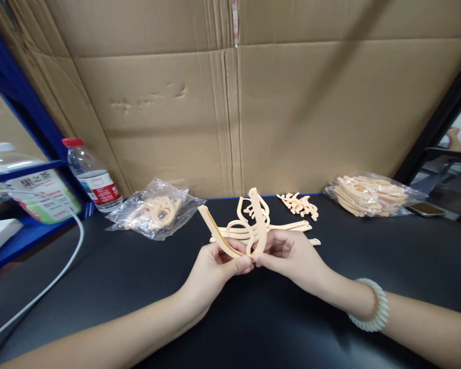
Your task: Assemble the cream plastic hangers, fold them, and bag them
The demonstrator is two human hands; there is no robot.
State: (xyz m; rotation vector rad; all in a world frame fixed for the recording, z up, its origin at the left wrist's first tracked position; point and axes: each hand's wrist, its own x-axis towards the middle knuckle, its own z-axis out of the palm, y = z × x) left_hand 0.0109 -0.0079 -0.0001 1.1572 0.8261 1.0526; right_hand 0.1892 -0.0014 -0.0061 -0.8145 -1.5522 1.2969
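Both my hands meet at the middle of the black table [100, 277] and hold one cream plastic hanger [253, 225]. My left hand [215, 266] pinches the hanger's long arm between thumb and fingers. My right hand [288, 253], with a pale coiled band on its wrist, grips the hooked end, which stands up. Behind the hands lies a small stack of the same cream hangers [276, 228].
A clear bag of cream parts [157, 212] lies at the back left, another fuller bag [369, 195] at the back right, and loose small hooks [301, 205] between them. A water bottle [90, 174], a white cable [61, 271] and blue shelving [19, 123] stand left. Cardboard [230, 102] walls the back.
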